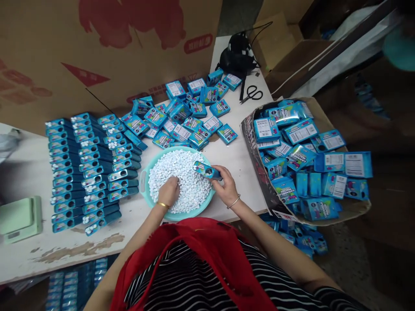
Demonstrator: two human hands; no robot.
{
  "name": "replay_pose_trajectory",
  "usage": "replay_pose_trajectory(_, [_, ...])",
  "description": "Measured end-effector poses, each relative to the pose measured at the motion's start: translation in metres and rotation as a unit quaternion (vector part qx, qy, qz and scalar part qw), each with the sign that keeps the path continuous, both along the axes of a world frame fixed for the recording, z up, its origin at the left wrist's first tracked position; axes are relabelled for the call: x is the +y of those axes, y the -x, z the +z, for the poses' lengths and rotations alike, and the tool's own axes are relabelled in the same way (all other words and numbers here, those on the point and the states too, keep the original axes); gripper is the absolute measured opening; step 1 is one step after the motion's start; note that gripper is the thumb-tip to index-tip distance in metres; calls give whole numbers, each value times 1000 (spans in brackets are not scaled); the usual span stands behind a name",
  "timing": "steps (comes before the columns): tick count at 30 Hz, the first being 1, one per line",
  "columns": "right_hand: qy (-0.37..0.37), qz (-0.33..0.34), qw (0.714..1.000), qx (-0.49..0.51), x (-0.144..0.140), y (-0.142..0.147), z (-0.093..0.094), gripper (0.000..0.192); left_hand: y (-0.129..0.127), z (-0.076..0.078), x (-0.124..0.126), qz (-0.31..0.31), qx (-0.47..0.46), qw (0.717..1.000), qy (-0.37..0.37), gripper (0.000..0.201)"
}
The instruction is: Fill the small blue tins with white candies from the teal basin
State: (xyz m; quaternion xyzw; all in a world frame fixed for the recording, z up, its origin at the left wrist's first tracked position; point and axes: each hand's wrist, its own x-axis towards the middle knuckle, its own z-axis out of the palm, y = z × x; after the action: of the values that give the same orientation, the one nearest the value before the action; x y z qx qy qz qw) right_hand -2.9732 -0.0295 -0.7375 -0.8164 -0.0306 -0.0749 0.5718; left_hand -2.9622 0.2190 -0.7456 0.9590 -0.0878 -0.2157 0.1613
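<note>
The left hand lies curled, knuckles up, in the heap of small white tablets that fills a teal basin at the table's near edge; whether it has tablets in its grasp cannot be told. The right hand grips one blue box by its near end and holds it over the basin's rim at about two o'clock. At nine o'clock from the basin, blue boxes stand in neat rows. At twelve o'clock lies a loose pile of the same boxes, with black scissors beyond it. At three o'clock an open carton holds more boxes. A green scale sits far left.
</note>
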Motion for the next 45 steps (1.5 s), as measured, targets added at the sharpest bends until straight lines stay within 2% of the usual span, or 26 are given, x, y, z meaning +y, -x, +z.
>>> replay_pose_trajectory(3, [-9,-4,1000,13,2,2,0,34,-2,-7,-3,10,2,999,34,25])
replay_pose_trajectory(7, [-7,-14,1000,20,-1,5,-2,34,2,7,14,12,9,996,84,27])
replay_pose_trajectory(12, [26,-17,1000,1,-7,6,-3,34,0,47,26,4,-15,988,153,29])
replay_pose_trajectory(17, [55,18,998,-33,-3,5,0,39,-12,99,20,-60,-44,987,140,30])
replay_pose_trajectory(20, [48,38,997,-55,6,5,4,41,-21,127,9,-119,-41,987,103,30])
replay_pose_trajectory(23, [40,55,996,-65,14,7,4,43,-29,151,-4,-184,-28,982,29,31])
replay_pose_trajectory(27, [34,70,995,-58,23,10,2,45,-35,181,-25,-220,-35,971,-86,32])
replay_pose_trajectory(31, [18,72,995,-60,30,12,3,40,-33,205,-49,-269,-38,945,-183,23])
replay_pose_trajectory(35, [-3,75,995,-64,32,14,5,39,-28,222,-60,-300,-58,931,-201,26])
replay_pose_trajectory(38, [-23,76,995,-55,32,15,7,39,-29,229,-49,-271,-65,946,-169,22])
replay_pose_trajectory(40, [-48,79,994,-53,33,16,8,38,-30,224,-33,-225,-65,967,-102,24])
replay_pose_trajectory(42, [-80,85,992,-43,36,18,10,38,-27,207,-16,-168,-59,984,-6,35])
replay_pose_trajectory(45, [-133,91,987,-15,47,22,11,38,-14,169,1,-90,-61,987,120,56])
